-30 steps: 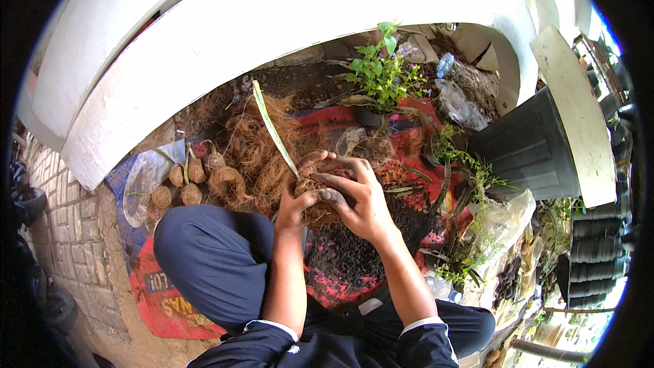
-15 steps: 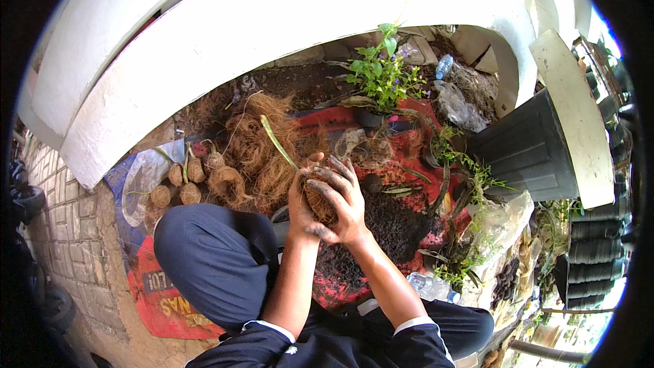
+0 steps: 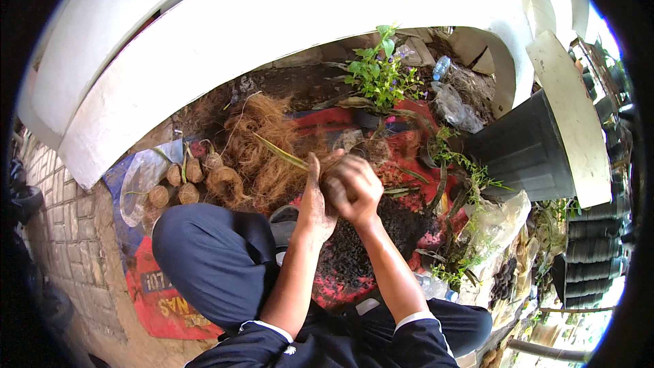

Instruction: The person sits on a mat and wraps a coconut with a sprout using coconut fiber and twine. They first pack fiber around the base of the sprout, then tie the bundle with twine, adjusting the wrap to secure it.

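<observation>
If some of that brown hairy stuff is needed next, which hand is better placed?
Probably the left hand: it's nearer the brown fibre pile, while the right hand is farther off, beyond the left.

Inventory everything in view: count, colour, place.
Fibre ball with long leaf: one, brown-green, centre, mostly hidden
Loose fibre heap: one, brown, left of centre
Round fibre balls: at least five, brown, left
Crumbly soil heap: one, black, centre right
Flat printed sheet: one, red-blue, ground
Leafy plant: one, green, far centre
Tapered plastic bin: one, black, right
Plastic bottles: two, clear, right
Curved wall: one, white, far
Trousered legs: two, navy, near
Left hand: one, bare, centre
Right hand: one, bare, centre
</observation>
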Motion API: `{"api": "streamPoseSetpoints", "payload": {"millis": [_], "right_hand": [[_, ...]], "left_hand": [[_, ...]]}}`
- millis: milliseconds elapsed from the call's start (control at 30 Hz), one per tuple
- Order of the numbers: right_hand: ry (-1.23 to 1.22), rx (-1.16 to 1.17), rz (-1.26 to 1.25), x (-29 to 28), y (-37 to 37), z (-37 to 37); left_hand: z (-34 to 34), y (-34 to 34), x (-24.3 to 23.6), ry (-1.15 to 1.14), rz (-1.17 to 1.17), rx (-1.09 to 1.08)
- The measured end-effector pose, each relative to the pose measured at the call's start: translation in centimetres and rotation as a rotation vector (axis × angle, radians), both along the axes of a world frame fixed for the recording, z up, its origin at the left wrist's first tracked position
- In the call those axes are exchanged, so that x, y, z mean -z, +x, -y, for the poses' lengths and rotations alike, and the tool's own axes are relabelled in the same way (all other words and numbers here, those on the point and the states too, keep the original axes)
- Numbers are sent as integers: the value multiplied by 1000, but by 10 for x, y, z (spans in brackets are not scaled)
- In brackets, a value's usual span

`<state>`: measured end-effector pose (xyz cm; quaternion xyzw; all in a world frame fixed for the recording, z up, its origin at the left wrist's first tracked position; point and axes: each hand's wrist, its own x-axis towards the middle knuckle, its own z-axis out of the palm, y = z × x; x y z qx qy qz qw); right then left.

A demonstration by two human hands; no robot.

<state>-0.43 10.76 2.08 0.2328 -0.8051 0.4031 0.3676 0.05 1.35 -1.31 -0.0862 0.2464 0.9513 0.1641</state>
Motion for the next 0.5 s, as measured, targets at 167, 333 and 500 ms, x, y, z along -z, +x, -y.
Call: {"api": "streamPoseSetpoints", "payload": {"millis": [167,333,500], "right_hand": [[-1033,93,665,8,5,11],[-1164,-25,801,7,7,28],[-948,-345,697,12,13,26]], "left_hand": [[0,-7,-12,-467,-436,-170],[-3,-3,3,-482,-446,-296],[-2,11,3,-267,-25,-372]]}}
